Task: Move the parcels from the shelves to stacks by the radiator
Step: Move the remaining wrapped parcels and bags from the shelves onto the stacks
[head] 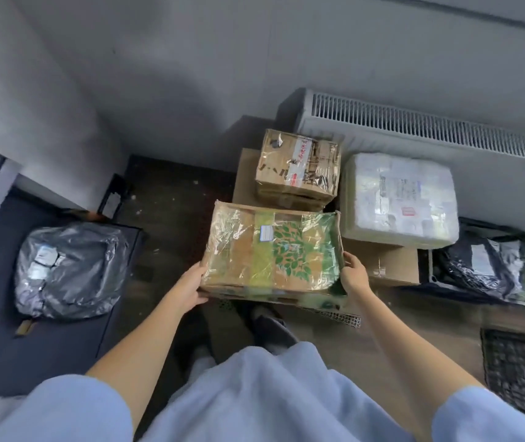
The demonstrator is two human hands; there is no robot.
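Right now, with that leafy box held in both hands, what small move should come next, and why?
Probably lower the leaf-printed box straight down and let go. The left hand and right hand grip its near corners, and it hovers by the radiator, in front of the taped brown box and beside the white parcel.

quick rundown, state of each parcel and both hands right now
leaf-print box: held at both ends, film-wrapped
left hand: grips the box's left end
right hand: grips the box's right end
taped brown box: stacked on a flat carton by the radiator
white foam box: rests on a carton
grey bag: lies on the dark shelf
black bag: lies at right
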